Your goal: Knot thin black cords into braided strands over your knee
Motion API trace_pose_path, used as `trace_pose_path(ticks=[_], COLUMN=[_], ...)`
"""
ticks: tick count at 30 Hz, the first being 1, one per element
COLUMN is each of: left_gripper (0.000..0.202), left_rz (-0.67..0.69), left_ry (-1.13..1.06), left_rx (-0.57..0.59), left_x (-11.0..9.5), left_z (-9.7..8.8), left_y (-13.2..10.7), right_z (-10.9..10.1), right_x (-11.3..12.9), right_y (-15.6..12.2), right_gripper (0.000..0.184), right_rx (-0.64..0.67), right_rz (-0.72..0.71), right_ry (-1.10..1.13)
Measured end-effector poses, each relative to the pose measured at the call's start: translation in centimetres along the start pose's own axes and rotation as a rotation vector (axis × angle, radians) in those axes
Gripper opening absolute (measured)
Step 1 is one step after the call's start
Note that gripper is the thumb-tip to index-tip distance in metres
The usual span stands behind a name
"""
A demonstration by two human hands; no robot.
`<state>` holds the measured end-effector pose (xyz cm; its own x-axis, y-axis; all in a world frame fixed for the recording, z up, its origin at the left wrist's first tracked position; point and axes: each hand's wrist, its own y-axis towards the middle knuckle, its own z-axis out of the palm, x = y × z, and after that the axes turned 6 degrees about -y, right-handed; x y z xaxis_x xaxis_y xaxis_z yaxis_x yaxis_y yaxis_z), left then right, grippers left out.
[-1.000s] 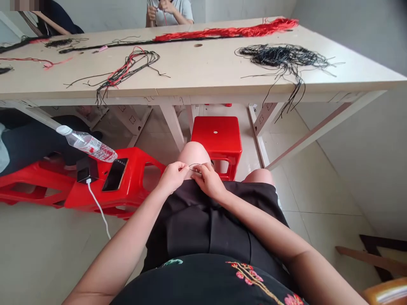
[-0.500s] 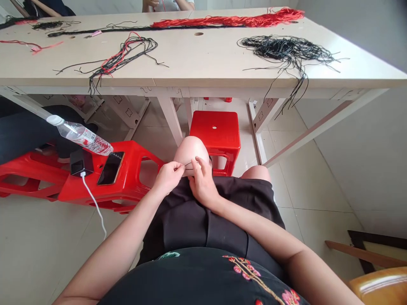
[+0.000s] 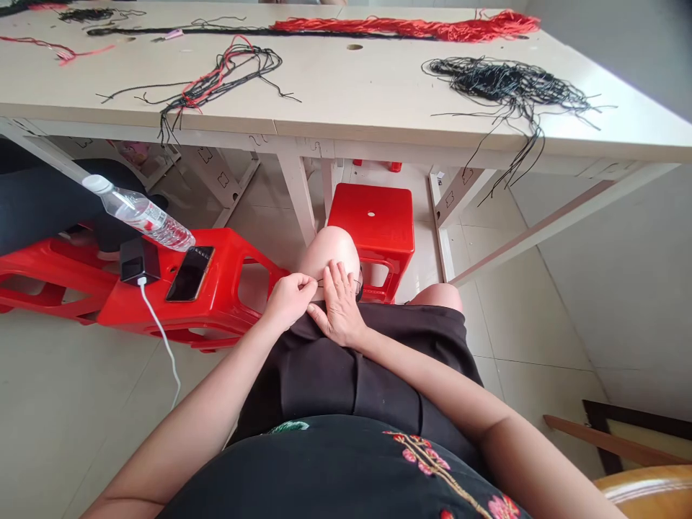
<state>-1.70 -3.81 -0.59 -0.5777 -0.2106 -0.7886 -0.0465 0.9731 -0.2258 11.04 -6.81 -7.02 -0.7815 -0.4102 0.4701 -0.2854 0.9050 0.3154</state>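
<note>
Between the thumb and fingertips of my left hand (image 3: 290, 300) one end of a thin black cord (image 3: 320, 282) is pinched. The cord runs across my bare knee (image 3: 331, 246) and passes under my right hand (image 3: 342, 306). That hand lies flat on the leg just above the skirt hem, fingers stretched forward and thumb out to the left. A short stretch of cord shows again to the right of its fingers; the part beneath the palm is hidden.
On the table (image 3: 357, 94) lie a black cord pile (image 3: 502, 83), a red cord bundle (image 3: 432, 29) and looped black and red cords (image 3: 216, 76). Left, a red stool (image 3: 232, 288) bears a bottle (image 3: 145, 216), a phone (image 3: 190, 274) and a charger (image 3: 139, 261). Another red stool (image 3: 370, 216) stands ahead.
My right hand has flattened, its fingers straightening over the knee with the cord beneath. The left hand keeps its pinch and has barely moved. The view has tilted down slightly.
</note>
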Motion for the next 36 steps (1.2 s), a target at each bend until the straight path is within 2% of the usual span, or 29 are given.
trace_pose_path(ticks=[3, 6, 11, 15, 20, 22, 26, 31, 36], left_gripper=[0.021, 0.019, 0.017, 0.010, 0.011, 0.005, 0.013, 0.027, 0.029], left_rz=[0.011, -0.008, -0.071, -0.150, -0.013, 0.051, 0.133, 0.196, 0.212], left_ry=[0.049, 0.005, -0.144, -0.167, -0.238, -0.266, -0.288, -0.276, -0.267], left_rx=[-0.039, -0.034, 0.043, 0.054, 0.010, -0.002, -0.013, -0.035, -0.060], left_x=[-0.8, -1.4, -1.2, -1.9, -4.8, -6.1, -7.9, -8.8, -8.2], left_z=[-0.1, -0.1, 0.2, -0.1, -0.9, -1.2, -1.7, -2.3, -2.2], left_y=[0.3, 1.2, 3.1, 3.7, 3.2, 2.7, 1.5, 1.2, 2.7], right_z=[0.9, 0.4, -0.8, -1.1, -1.4, -1.5, -1.7, -1.5, -1.9], right_x=[-0.2, -0.5, -1.0, -0.9, -0.5, -0.3, 0.1, 0.1, -0.1], right_y=[1.5, 2.5, 4.1, 5.3, 7.2, 8.0, 9.3, 10.4, 11.0], right_gripper=[0.074, 0.069, 0.061, 0.059, 0.059, 0.059, 0.054, 0.051, 0.053], right_rx=[0.100, 0.154, 0.149, 0.102, 0.079, 0.029, -0.066, -0.104, -0.105], right_rz=[0.054, 0.127, 0.220, 0.285, 0.298, 0.331, 0.366, 0.406, 0.409], right_ry=[-0.019, 0.049, 0.096, 0.100, 0.101, 0.094, 0.048, 0.025, 0.023])
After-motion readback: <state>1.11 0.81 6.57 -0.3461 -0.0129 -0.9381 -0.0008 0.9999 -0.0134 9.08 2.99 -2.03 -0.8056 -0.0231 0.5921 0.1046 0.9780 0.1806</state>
